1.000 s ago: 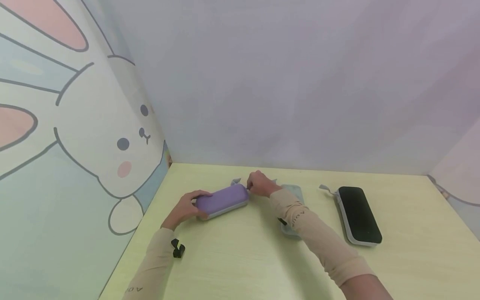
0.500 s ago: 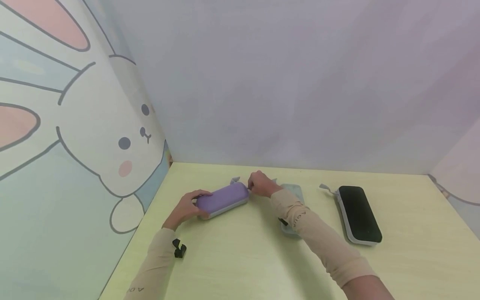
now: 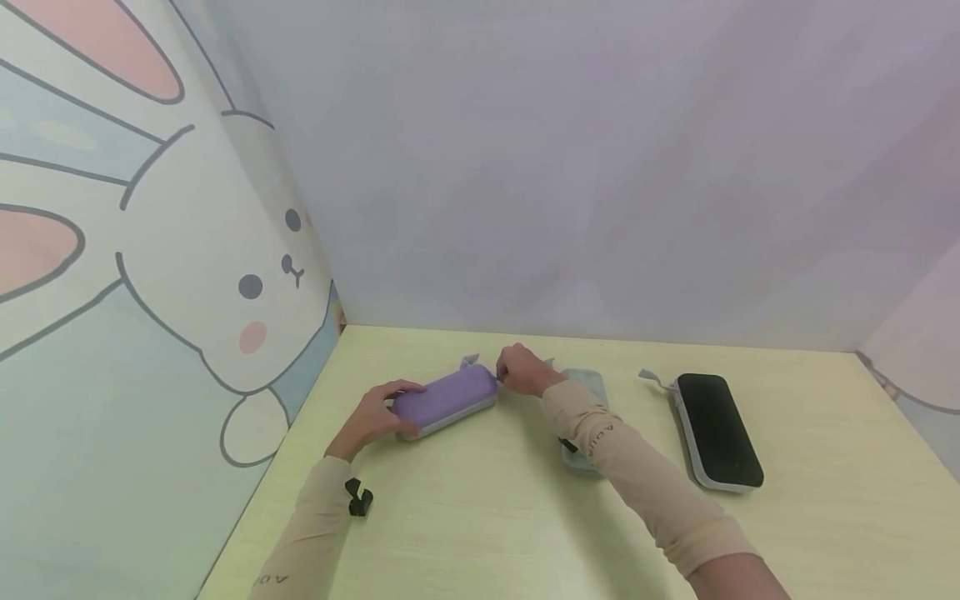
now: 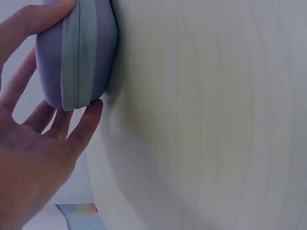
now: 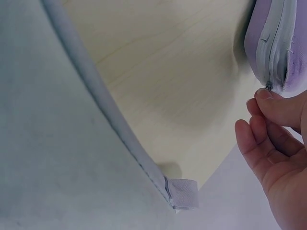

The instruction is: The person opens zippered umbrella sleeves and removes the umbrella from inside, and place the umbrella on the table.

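Note:
On the table, a purple zip pencil case (image 3: 446,396) with a pale side band lies slantwise. My left hand (image 3: 377,412) holds its left end, thumb on the near side and fingers on the far side. In the left wrist view the fingers (image 4: 87,123) reach around that rounded end, and the band's seam runs closed. At the other end, my right hand (image 3: 522,369) pinches the zipper pull between thumb and finger. The right wrist view shows the zipper slider (image 5: 269,87) just above the thumb tip; the pull itself is hidden by the fingertips.
A pale grey-green case (image 3: 588,383) lies partly under my right forearm. Farther right is a black-topped case (image 3: 718,429) with a pale side and a fabric tab (image 3: 654,378). A plain backdrop (image 3: 600,183) rises behind the table, and a rabbit-print wall (image 3: 187,250) stands left.
The head view shifts very slightly. Both hands keep their hold on the purple pencil case and its zipper pull, with no clear movement.

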`<action>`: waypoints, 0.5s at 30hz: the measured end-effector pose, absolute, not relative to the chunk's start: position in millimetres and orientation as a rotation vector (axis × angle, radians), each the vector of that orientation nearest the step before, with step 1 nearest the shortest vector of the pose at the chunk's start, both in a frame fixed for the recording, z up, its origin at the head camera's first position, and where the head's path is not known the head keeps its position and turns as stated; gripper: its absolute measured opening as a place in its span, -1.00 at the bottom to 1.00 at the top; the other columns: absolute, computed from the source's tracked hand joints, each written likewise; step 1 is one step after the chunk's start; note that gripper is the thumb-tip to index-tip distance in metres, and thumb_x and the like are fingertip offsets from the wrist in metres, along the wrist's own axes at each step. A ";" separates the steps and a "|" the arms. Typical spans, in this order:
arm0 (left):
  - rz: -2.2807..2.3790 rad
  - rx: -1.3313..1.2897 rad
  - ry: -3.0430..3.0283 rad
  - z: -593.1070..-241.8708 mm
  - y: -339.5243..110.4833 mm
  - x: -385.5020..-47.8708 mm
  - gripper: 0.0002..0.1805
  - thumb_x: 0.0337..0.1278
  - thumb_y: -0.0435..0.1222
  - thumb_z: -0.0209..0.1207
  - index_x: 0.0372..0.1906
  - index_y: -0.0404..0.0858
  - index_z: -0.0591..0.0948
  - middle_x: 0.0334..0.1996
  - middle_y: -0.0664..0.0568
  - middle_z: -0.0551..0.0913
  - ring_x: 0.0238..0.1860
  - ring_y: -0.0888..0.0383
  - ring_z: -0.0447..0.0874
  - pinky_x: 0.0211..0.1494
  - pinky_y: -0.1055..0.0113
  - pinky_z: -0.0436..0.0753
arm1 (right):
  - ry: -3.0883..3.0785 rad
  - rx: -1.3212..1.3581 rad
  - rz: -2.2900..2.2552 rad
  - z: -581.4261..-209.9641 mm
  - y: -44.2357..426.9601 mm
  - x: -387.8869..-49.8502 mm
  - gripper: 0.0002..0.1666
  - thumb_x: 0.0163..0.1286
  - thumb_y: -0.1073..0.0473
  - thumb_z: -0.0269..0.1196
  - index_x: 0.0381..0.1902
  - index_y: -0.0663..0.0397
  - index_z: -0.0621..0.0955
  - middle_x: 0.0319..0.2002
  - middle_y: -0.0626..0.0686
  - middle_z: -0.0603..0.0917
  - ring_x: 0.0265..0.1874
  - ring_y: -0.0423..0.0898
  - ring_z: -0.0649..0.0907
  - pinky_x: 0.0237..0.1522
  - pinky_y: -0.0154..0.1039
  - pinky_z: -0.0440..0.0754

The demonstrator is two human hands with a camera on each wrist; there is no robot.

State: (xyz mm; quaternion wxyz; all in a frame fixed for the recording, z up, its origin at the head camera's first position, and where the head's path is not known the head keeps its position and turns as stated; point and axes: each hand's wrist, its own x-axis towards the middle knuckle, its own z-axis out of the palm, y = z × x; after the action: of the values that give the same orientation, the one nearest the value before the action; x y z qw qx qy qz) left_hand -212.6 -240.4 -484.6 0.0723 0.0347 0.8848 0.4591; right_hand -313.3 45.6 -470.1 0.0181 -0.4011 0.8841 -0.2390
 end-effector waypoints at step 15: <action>1.339 0.066 2.699 -483.1 -238.1 -209.5 -0.27 -0.54 -0.22 0.58 0.03 0.02 0.63 0.13 0.02 0.53 0.12 -0.07 0.44 0.13 -0.02 0.42 | 2.730 -1.221 -0.761 -466.3 46.4 -309.2 -0.65 -0.10 0.62 0.00 -0.75 0.26 0.65 -0.81 -0.13 0.32 -0.76 -0.25 0.23 -0.66 -0.40 0.21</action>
State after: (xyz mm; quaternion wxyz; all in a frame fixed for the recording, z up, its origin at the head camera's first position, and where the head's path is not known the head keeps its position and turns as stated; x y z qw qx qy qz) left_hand -209.5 -238.1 -483.1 0.0639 0.0218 0.8938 0.4434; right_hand -309.2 46.4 -466.3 0.0277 -0.3955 0.8843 -0.2465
